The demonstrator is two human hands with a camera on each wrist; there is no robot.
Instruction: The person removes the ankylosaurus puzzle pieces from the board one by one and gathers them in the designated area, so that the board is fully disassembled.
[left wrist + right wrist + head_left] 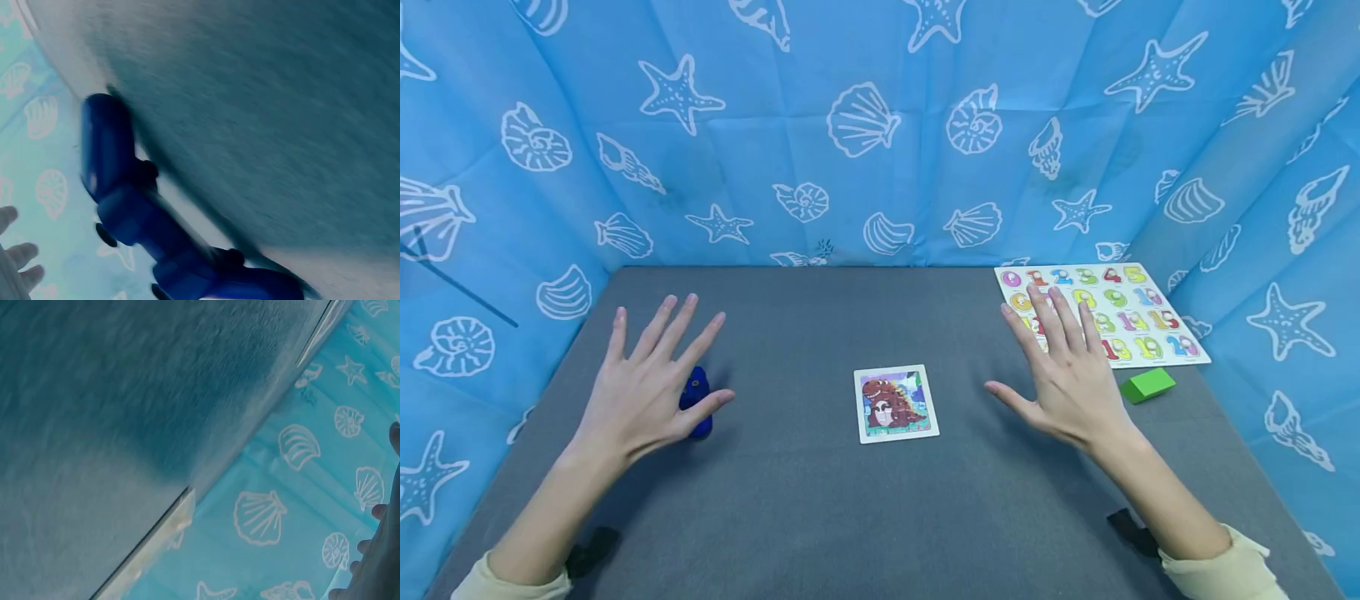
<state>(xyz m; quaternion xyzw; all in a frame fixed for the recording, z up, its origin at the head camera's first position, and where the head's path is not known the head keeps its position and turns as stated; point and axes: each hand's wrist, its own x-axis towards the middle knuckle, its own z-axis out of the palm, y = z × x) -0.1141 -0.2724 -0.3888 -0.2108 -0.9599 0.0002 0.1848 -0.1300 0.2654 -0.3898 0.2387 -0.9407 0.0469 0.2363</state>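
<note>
My left hand (643,396) is held over the left side of the table, palm down with fingers spread. Beside and partly behind its thumb sits a dark blue toy (696,385). The left wrist view shows this jointed toy (147,219) with small black wheels. My right hand (1067,383) hovers on the other side, fingers spread, and its fingertips overlap a number puzzle board (1157,325) in the head view. Between the hands lies a square picture puzzle (897,406) of a brown dinosaur in a white frame. Neither hand holds anything.
A green block (1148,385) lies at the right, just in front of the number board. The grey table (820,508) is enclosed at the back and sides by a blue curtain (917,175) with white shells and starfish.
</note>
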